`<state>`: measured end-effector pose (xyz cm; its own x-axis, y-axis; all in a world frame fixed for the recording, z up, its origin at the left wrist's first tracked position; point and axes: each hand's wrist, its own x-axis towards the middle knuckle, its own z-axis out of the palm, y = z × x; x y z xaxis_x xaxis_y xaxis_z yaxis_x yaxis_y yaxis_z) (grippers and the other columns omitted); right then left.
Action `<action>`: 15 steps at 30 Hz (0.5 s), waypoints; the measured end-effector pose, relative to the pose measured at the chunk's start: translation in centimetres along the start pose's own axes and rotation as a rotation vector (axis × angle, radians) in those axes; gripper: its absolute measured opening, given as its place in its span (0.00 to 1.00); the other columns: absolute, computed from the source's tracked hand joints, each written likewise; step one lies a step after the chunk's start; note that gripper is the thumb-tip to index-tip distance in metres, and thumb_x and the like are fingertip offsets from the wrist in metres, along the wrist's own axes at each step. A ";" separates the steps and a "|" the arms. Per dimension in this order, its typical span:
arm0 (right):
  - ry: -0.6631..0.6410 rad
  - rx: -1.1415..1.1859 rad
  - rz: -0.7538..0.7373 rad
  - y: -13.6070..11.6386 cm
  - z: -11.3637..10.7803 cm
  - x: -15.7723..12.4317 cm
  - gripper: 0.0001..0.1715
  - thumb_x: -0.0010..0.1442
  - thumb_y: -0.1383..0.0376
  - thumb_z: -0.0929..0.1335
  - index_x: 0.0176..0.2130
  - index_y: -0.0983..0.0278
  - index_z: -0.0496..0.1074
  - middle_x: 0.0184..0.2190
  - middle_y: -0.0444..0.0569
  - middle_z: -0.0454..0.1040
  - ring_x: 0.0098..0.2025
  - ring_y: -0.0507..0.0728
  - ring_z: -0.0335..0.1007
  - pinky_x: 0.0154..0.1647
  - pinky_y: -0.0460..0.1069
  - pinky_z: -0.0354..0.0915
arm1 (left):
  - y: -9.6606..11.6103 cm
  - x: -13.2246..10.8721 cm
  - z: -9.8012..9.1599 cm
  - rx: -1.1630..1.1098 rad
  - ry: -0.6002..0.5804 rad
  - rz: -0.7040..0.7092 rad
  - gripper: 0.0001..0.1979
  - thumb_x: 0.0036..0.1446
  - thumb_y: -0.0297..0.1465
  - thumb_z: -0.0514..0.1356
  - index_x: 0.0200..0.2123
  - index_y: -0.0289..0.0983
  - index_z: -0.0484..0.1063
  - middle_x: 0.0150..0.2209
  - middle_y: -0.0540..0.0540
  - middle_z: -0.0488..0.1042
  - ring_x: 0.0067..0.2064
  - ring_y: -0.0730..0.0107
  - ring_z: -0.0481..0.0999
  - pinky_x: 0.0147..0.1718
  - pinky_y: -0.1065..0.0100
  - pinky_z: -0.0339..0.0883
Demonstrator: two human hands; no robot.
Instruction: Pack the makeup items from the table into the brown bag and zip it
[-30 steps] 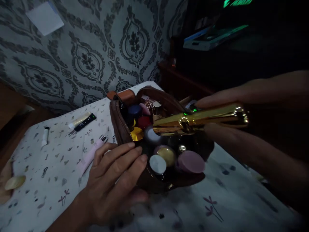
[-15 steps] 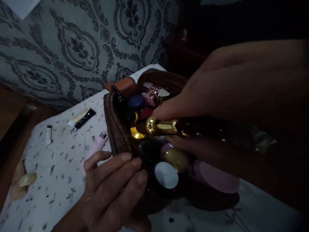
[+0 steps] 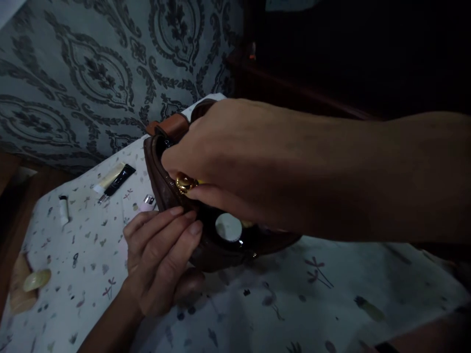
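Observation:
A brown zippered bag (image 3: 164,189) sits open on the table. My left hand (image 3: 162,255) grips its near left side, fingers over the edge and thumb lower down. My right hand (image 3: 221,152) reaches into the bag from the right, palm down. Thumb and fingers close around a shiny gold-ended item (image 3: 186,182); the rest of it is hidden by the hand. Close by, inside the bag, a round white lid (image 3: 228,227) shows. Most other contents are covered by my right hand and forearm.
On the patterned tablecloth (image 3: 99,240) lie a black tube (image 3: 119,180), a cream tube (image 3: 109,177), a small white tube (image 3: 64,211) and a pink item with a silver end (image 3: 147,202). A tan object with a yellowish oval piece (image 3: 37,280) is at left. Wallpaper (image 3: 99,68) rises behind.
My right hand has moved left and down into the bag with the gold-ended item, covering contents seen before. The left hand stays on the bag, and the view has shifted a little.

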<state>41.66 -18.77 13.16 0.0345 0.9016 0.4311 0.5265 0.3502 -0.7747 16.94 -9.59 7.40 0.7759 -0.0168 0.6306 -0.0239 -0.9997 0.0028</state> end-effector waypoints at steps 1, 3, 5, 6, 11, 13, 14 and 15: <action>-0.080 -0.112 -0.124 -0.4 0.3 0.5 0.10 0.63 0.64 0.66 0.32 0.66 0.72 0.31 0.28 0.70 0.35 0.40 0.63 0.27 0.40 0.52 | 0.0 0.1 0.2 0.008 0.015 0.012 0.23 0.66 0.41 0.57 0.61 0.40 0.70 0.53 0.40 0.78 0.55 0.52 0.76 0.58 0.51 0.64; -0.122 -0.271 -0.226 -1.4 0.6 1.2 0.08 0.65 0.69 0.65 0.33 0.65 0.71 0.30 0.31 0.67 0.31 0.40 0.59 0.24 0.38 0.49 | -0.1 0.2 0.5 0.031 0.056 0.053 0.22 0.68 0.40 0.55 0.61 0.39 0.70 0.52 0.40 0.79 0.55 0.53 0.76 0.57 0.52 0.65; -0.088 -0.343 -0.101 -2.4 0.4 1.8 0.09 0.64 0.73 0.66 0.31 0.66 0.68 0.26 0.34 0.63 0.25 0.41 0.53 0.18 0.36 0.45 | -0.2 0.5 0.7 0.052 0.086 0.096 0.22 0.69 0.38 0.52 0.61 0.36 0.70 0.51 0.38 0.79 0.56 0.54 0.76 0.56 0.52 0.66; -0.065 -0.356 0.006 -2.9 0.2 2.0 0.09 0.65 0.73 0.67 0.31 0.66 0.67 0.25 0.35 0.61 0.23 0.42 0.50 0.15 0.36 0.44 | -0.2 0.6 0.8 0.061 0.093 0.105 0.22 0.70 0.37 0.52 0.61 0.35 0.69 0.51 0.38 0.79 0.56 0.54 0.76 0.55 0.53 0.67; 0.177 0.221 0.328 -4.4 -0.1 2.8 0.19 0.75 0.62 0.59 0.33 0.67 0.63 0.27 0.38 0.65 0.27 0.42 0.67 0.24 0.34 0.67 | 0.1 0.9 0.7 0.084 0.073 0.093 0.20 0.69 0.34 0.53 0.59 0.33 0.69 0.51 0.37 0.79 0.56 0.54 0.75 0.55 0.53 0.67; 0.212 0.570 0.369 -4.5 0.1 3.1 0.19 0.76 0.63 0.55 0.34 0.67 0.62 0.25 0.38 0.68 0.26 0.44 0.71 0.29 0.40 0.75 | 0.2 1.0 0.5 0.077 0.064 0.101 0.19 0.69 0.33 0.53 0.58 0.30 0.70 0.51 0.35 0.78 0.56 0.53 0.75 0.56 0.52 0.66; 0.210 0.669 0.396 -4.5 0.1 3.2 0.19 0.77 0.63 0.54 0.34 0.67 0.62 0.23 0.38 0.67 0.24 0.44 0.70 0.29 0.41 0.75 | 0.3 1.0 0.4 0.074 0.057 0.104 0.19 0.69 0.32 0.53 0.58 0.30 0.70 0.51 0.35 0.78 0.56 0.53 0.75 0.56 0.52 0.66; 0.194 0.713 0.429 -4.5 0.1 3.2 0.19 0.77 0.63 0.54 0.35 0.67 0.62 0.21 0.37 0.66 0.21 0.44 0.68 0.27 0.40 0.74 | 0.3 1.1 0.3 0.073 0.049 0.101 0.19 0.69 0.32 0.53 0.57 0.30 0.70 0.50 0.35 0.78 0.57 0.53 0.75 0.56 0.52 0.66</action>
<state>39.31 -17.39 17.96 0.2882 0.9560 0.0549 -0.2236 0.1230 -0.9669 17.99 -9.94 7.83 0.7400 -0.1187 0.6620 -0.0531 -0.9915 -0.1184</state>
